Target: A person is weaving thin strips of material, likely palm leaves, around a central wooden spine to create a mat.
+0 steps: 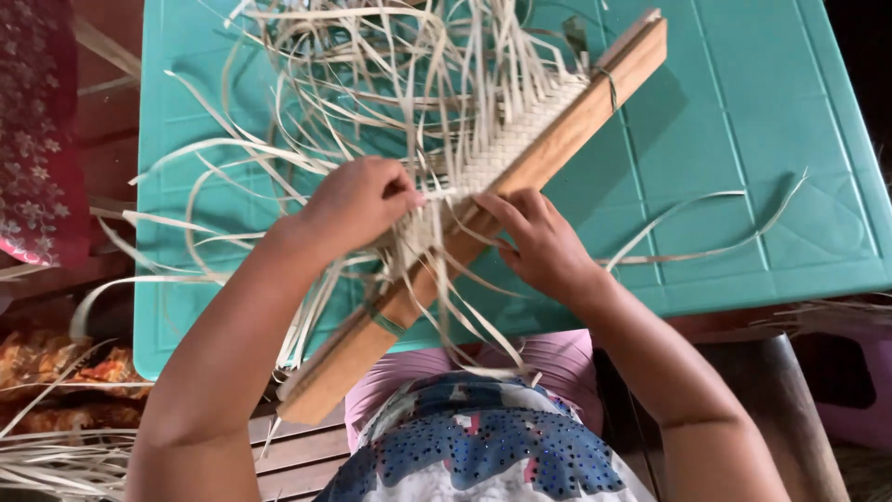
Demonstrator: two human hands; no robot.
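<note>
A: Nearest us, what are the hands doing?

B: Weaving is under way. The left hand, just left of centre, has its grip pinched on pale straw strips at the working end of the woven band. The right hand, at about four o'clock from it, lies on the wooden bar, fingers pressed down on the strips there, thumb tucked; nothing is lifted in it.

A: And the arms?

B: Both forearms rise from the lower edge and converge, wrists bent inward over the bar.

A: What does the next move call for?

B: Probably keeping the band flat while one strip crosses over its neighbour, without slackening the pinch.

A: Farther out?

B: The bar runs diagonally toward one o'clock across the teal tabletop; loose strips fan out at twelve.
</note>
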